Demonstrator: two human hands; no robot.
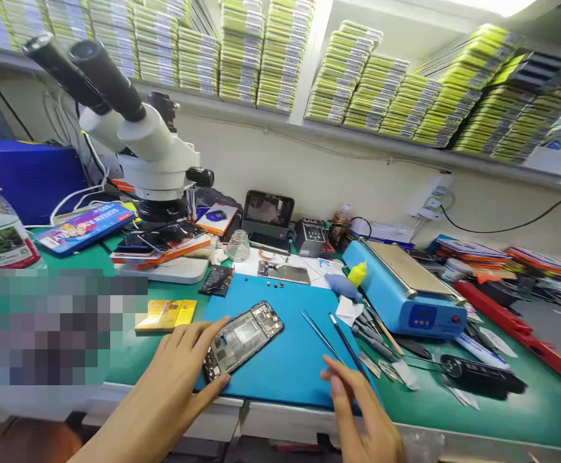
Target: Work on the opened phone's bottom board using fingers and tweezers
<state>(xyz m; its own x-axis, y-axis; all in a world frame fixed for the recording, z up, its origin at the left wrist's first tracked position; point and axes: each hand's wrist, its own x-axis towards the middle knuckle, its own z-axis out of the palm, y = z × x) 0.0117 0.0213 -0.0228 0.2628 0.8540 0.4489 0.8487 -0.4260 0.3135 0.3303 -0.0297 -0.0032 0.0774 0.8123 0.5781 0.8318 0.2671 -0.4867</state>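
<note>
A phone mid-frame with its inner parts bared [244, 339] lies at a slant on the blue mat [285, 379]. My left hand [179, 363] grips its near left end, thumb on the lower edge and fingers over the upper edge. My right hand [365, 411] is at the mat's front right, fingers loosely bent and apart, with nothing seen in them. Just beyond its fingertips lie metal tweezers [323, 335] and a dark, thin pen-like tool [345, 341]; whether the fingertips touch the tweezers is unclear. Several tiny parts [275, 284] rest near the mat's back edge.
Behind the mat lies a phone screen [285, 272] on white paper. A microscope [150, 141] stands back left, near a yellow box [165, 315]. To the right are a blue heating plate machine [406, 289], loose tools and a red bar [526, 334].
</note>
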